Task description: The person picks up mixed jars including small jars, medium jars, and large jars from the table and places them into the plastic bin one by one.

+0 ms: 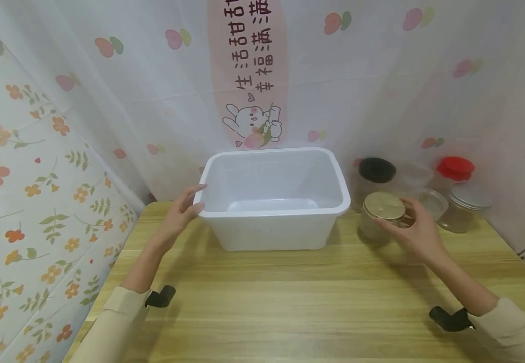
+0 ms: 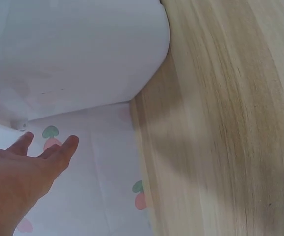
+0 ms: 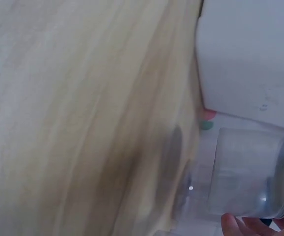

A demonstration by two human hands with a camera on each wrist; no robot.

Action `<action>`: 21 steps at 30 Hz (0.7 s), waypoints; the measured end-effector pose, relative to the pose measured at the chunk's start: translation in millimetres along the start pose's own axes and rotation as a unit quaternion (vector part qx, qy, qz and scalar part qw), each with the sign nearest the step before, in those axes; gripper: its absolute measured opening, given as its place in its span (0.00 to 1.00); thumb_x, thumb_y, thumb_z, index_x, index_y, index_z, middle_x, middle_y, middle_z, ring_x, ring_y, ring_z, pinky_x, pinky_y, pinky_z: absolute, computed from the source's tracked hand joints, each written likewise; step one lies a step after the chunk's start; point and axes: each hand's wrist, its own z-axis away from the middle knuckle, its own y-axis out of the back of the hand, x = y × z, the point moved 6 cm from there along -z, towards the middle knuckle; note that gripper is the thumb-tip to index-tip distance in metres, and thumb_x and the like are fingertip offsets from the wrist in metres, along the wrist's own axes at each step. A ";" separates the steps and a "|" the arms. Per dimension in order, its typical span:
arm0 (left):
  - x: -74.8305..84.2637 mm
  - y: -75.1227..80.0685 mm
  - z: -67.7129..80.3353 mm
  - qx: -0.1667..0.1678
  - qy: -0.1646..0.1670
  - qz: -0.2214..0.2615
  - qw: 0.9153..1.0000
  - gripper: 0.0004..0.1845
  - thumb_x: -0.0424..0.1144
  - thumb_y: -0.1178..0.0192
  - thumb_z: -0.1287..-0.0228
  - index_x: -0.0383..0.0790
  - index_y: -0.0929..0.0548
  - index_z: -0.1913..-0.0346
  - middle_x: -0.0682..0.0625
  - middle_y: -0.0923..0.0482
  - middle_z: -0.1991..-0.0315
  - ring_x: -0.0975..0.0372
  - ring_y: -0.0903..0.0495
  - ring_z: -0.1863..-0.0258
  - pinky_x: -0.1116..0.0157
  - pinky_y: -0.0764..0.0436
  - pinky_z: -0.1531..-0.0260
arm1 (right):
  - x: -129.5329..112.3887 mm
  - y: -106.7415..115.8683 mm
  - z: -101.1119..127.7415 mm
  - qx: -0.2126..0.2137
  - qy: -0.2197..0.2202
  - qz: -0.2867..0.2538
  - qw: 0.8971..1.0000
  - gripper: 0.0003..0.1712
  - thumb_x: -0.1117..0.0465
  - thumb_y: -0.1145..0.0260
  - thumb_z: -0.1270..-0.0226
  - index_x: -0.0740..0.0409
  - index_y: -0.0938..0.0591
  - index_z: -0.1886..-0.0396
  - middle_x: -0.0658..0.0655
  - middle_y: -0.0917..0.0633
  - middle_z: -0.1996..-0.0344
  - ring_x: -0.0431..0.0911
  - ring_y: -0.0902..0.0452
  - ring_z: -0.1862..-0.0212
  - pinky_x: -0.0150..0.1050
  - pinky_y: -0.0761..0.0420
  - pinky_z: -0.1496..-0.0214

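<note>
A white plastic tub (image 1: 272, 222) stands empty at the back middle of the wooden table (image 1: 262, 302). My left hand (image 1: 196, 199) lies against the tub's left front corner by the rim, fingers straight. In the left wrist view those fingers (image 2: 58, 150) are spread just short of the tub (image 2: 73, 49). My right hand (image 1: 403, 218) curls round a clear jar with a gold lid (image 1: 382, 206) right of the tub. In the right wrist view the jar (image 3: 245, 172) fills the lower right, with fingertips (image 3: 240, 225) at its side.
More jars stand against the back right wall: one with a black lid (image 1: 376, 171), one with a red lid (image 1: 455, 169), one with a silver lid (image 1: 470, 199), and clear containers (image 1: 431, 201). Flowered walls close the left and back. The table's front half is bare wood.
</note>
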 end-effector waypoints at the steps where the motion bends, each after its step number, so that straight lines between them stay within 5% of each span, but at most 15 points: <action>1: 0.4 0.5 -0.2 0.003 0.000 -0.002 1.000 0.27 0.37 0.50 0.20 0.41 0.38 0.23 0.39 0.43 0.23 0.46 0.41 0.27 0.41 0.39 0.33 | -1.8 0.8 0.1 -0.001 0.000 -0.003 1.000 0.47 0.57 0.23 0.37 0.68 0.38 0.26 0.73 0.23 0.44 0.46 0.24 0.49 0.19 0.25 0.55; 13: 5.8 6.5 -1.2 0.038 0.015 -0.011 0.999 0.24 0.39 0.43 0.22 0.34 0.28 0.29 0.44 0.46 0.22 0.53 0.50 0.23 0.47 0.45 0.28 | -24.0 18.3 -8.3 0.016 0.006 0.000 1.000 0.47 0.58 0.22 0.38 0.64 0.36 0.25 0.71 0.23 0.42 0.32 0.27 0.52 0.18 0.26 0.55; 21: 5.6 5.7 1.4 0.044 0.018 -0.008 0.999 0.23 0.40 0.43 0.22 0.38 0.27 0.29 0.46 0.40 0.24 0.54 0.46 0.24 0.47 0.41 0.29 | -30.4 19.3 -13.1 0.016 0.011 0.006 1.000 0.46 0.58 0.21 0.39 0.58 0.33 0.25 0.64 0.26 0.38 0.59 0.26 0.42 0.22 0.25 0.47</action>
